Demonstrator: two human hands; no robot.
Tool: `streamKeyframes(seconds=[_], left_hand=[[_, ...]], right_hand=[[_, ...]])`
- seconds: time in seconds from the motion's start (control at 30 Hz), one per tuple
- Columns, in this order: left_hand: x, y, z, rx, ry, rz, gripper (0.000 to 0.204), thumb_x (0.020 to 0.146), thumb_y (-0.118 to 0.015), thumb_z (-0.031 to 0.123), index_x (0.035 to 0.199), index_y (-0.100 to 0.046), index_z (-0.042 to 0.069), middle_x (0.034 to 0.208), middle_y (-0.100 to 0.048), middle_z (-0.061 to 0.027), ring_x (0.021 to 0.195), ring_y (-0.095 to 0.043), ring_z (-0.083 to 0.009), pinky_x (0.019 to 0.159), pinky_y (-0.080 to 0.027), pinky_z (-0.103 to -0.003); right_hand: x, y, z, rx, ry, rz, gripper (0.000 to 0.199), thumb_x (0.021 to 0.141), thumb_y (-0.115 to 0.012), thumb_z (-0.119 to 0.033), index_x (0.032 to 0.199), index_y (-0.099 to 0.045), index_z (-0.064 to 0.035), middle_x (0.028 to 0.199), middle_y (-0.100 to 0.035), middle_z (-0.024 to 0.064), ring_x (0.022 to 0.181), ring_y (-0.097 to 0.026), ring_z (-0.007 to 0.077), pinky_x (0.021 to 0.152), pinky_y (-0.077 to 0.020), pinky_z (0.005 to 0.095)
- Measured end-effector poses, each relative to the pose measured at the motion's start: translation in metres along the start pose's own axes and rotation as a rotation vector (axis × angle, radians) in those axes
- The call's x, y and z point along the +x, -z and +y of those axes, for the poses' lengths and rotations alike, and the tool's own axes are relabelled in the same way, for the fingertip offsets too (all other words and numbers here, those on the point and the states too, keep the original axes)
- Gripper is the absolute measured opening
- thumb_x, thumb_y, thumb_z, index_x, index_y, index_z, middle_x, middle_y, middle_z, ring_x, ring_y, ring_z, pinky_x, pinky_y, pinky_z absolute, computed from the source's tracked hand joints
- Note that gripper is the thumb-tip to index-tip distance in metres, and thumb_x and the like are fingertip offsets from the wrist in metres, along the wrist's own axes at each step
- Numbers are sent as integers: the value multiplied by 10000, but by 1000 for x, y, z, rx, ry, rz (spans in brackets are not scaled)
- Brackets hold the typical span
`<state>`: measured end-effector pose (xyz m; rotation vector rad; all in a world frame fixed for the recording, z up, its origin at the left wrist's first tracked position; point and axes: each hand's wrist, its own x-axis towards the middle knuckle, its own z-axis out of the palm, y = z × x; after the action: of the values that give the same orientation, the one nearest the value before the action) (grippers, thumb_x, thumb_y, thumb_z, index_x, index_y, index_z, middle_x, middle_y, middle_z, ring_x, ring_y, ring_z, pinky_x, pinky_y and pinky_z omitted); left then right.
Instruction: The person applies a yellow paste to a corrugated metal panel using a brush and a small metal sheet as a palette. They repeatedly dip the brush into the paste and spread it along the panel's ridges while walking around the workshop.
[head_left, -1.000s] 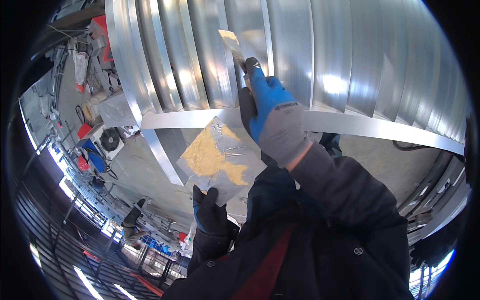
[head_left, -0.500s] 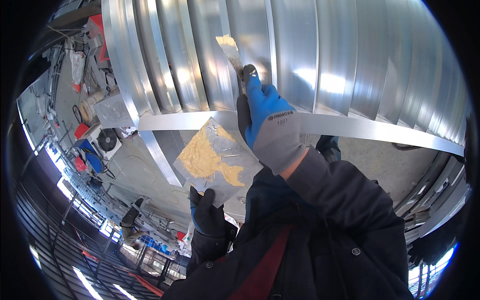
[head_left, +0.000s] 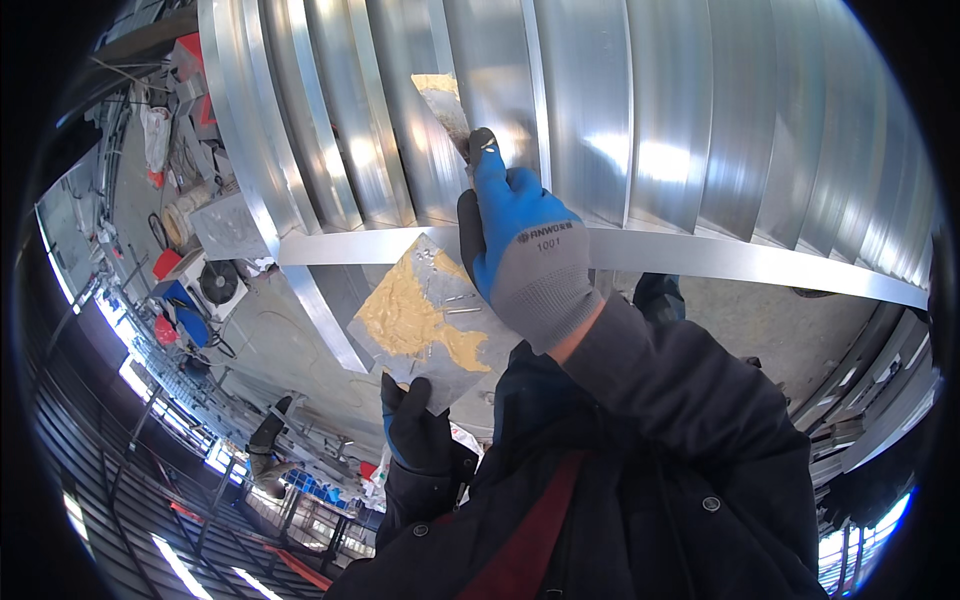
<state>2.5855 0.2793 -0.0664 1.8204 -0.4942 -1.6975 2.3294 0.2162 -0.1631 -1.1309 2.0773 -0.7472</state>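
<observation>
My gloved right hand [head_left: 525,240] is closed round a putty knife [head_left: 443,112], its index finger stretched along the tool. Yellowish filler coats the blade's far edge. The blade is over the ribbed metal panel [head_left: 585,90]; whether it touches the surface I cannot tell. Lower left, my gloved left hand [head_left: 415,425] grips the near corner of a flat grey metal plate [head_left: 455,385], thumb on top. Spread over that plate is a thick patch of yellow filler [head_left: 400,310], with several small metal pieces [head_left: 460,308] beside it.
A pale metal bar [head_left: 700,250] runs across the panel's near edge. On the floor at left stand a unit with a round black fan [head_left: 217,283] and a blue bin [head_left: 180,303]. Another person [head_left: 268,455] is far off at lower left. Long metal profiles [head_left: 890,400] lie at right.
My right hand has moved a little left with the putty knife, and the blade has turned to show more of its face. My left hand and the plate have hardly moved.
</observation>
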Motion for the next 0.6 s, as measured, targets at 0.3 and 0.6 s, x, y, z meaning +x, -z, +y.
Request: streamKeyframes(seconds=[0.3, 0.6], left_hand=[[1, -3, 2, -35, 13, 4, 661, 1003, -610, -41, 1644, -479, 52, 1551, -621, -157, 1424, -624, -323, 1214, -514, -488], [0, -2, 0, 60, -34, 21, 658, 999, -619, -46, 1637, -492, 52, 1550, -627, -155, 1423, -627, -324, 1220, -508, -491]], right_hand=[[-5, 5, -1, -20, 14, -2, 584, 1094, -653, -247, 1578, -503, 42, 1022, -686, 185, 783, -748, 330, 644, -599, 453], [-7, 9, -5, 89, -24, -52, 582, 1090, -656, -184, 1602, -472, 22, 1018, -690, 249, 802, -745, 405, 667, -589, 509]])
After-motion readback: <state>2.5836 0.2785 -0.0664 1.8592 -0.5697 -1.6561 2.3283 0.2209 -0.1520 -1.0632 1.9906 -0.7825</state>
